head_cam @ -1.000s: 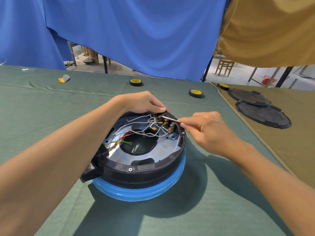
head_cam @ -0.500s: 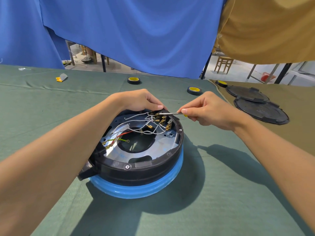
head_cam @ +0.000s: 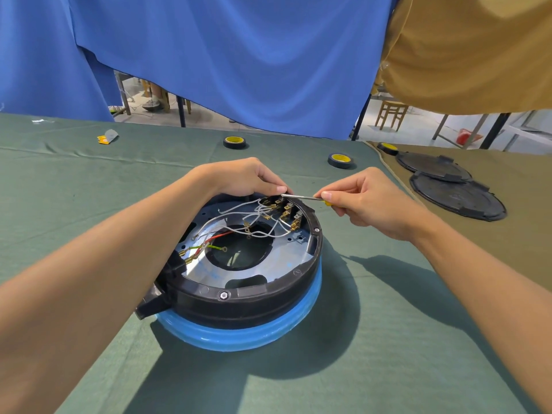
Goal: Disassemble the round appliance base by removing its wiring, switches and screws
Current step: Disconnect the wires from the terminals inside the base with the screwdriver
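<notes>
A round appliance base, black rim over a blue ring, lies open side up on the green cloth. White wires, one red wire and a green-yellow wire cross its metal plate. A row of brass switch terminals sits at the far rim. My left hand curls over the far rim beside the terminals. My right hand pinches a thin screwdriver with a yellow handle; its tip touches the topmost terminal.
Three rolls of black tape with yellow cores lie further back. Two black round covers rest on the tan cloth at right. A small yellow and grey scrap lies far left. Blue drapes hang behind.
My right hand has lifted and swung back, bringing the screwdriver from a downward slant to nearly level at the far terminal. The left hand stays on the rim.
</notes>
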The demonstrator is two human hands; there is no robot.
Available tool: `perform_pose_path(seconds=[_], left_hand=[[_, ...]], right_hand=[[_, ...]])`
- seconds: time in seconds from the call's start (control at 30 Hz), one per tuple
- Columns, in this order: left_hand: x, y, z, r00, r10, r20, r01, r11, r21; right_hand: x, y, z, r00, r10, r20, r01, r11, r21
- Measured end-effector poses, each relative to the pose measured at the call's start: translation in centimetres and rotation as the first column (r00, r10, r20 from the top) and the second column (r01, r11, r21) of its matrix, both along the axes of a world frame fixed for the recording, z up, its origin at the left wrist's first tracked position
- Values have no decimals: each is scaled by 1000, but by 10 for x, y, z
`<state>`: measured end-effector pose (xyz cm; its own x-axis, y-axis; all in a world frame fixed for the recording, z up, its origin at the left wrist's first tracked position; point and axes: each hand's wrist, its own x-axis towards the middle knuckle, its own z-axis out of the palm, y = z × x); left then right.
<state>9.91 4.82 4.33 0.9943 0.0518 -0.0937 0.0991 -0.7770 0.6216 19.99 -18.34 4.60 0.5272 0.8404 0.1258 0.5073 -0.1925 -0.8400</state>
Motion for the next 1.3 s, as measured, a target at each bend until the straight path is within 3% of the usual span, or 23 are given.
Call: perform_pose_path(seconds=[0.17,0.4,0.77,0.93,1.13,1.3], left_hand=[[-1,-1,0,1000,-13,-1,13,1000,-21],[-2,-1,1,999,-35,-1,35,999,-18],[-7,5,7,999,33,28,-33,999,7],[-16,13,11,1000,25,18,-27,991,134],[-29,15,11,1000,28,2,-28,992,122],[-44,13,2,999,0,54,0,1000,2]], right_hand=[[-12,5,2,933,-8,361,28,998,-50],[-37,11,6,787,184,589,-78,976,-201],[-35,-1,22,874,84,478,-1,985,-172],[-34,-4,30,912,61,404,-19,994,-108],[-37,8,18,886,-15,463,66,993,-96],[-39,14,11,873,-8,487,60,994,-92]])
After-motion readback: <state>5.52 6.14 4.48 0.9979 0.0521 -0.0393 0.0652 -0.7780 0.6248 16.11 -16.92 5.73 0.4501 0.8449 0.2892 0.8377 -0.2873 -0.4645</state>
